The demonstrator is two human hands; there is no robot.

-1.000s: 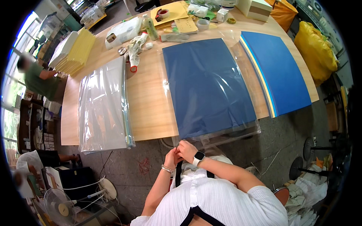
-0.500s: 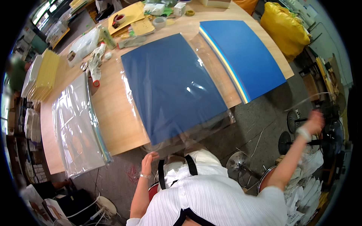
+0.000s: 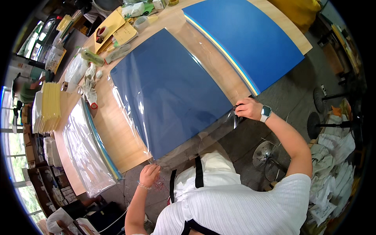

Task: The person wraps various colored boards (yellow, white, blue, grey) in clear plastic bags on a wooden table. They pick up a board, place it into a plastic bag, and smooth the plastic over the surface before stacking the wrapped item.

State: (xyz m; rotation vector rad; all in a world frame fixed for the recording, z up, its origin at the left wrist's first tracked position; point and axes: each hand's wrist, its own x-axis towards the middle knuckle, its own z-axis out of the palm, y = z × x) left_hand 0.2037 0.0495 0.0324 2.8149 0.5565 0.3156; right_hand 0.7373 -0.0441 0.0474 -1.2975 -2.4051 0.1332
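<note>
A dark blue sheet [image 3: 172, 90] lies inside a clear plastic sleeve [image 3: 182, 150] in the middle of the table, and the sleeve's loose film hangs past the near edge. My right hand [image 3: 248, 109], with a watch on the wrist, is closed on the film at the sleeve's near right corner. At the near left corner my left hand [image 3: 149, 175] pinches the film between its fingertips. A stack of bright blue, yellow and white sheets [image 3: 250, 43] lies to the right, and plastic-wrapped sheets [image 3: 92, 149] lie to the left.
Tape rolls [image 3: 102, 33], yellow envelopes [image 3: 124, 34], a green bottle [image 3: 92, 57] and white gloves [image 3: 90, 86] lie at the far left of the table [image 3: 121, 133]. Yellow packs [image 3: 51, 103] are piled beyond its left edge. A metal stool [image 3: 266, 154] and white bags [image 3: 329, 164] stand at right.
My right hand has swung in from the far right and closed on the sleeve's near right corner. My left hand has closed at the near left corner. The view has tilted.
</note>
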